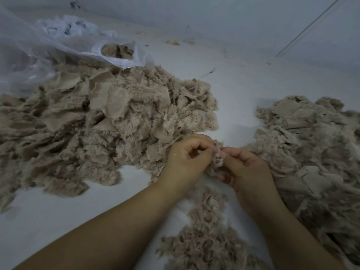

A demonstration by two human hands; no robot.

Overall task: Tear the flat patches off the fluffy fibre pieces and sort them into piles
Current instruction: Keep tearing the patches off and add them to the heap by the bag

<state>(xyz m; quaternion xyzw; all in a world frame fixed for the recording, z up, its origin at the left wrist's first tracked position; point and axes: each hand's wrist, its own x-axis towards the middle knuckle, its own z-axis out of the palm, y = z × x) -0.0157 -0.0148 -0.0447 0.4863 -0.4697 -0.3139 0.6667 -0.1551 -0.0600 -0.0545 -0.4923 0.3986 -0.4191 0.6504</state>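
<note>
A small beige fluffy fibre piece [216, 159] is held between both hands at the centre of the view. My left hand [186, 159] pinches its left edge with curled fingers. My right hand [246, 170] pinches its right side. A large pile of fluffy pieces with flat patches [101, 121] spreads to the left. Another pile [311, 145] lies to the right, partly behind my right hand. A smaller pile of fluffy scraps [206, 236] lies between my forearms, near the bottom.
The piles lie on a pale floor [233, 84]. A clear plastic bag [118, 53] holding more beige fibre lies open at the back left. Crumpled white plastic [68, 28] sits behind it. A wall rises at the back.
</note>
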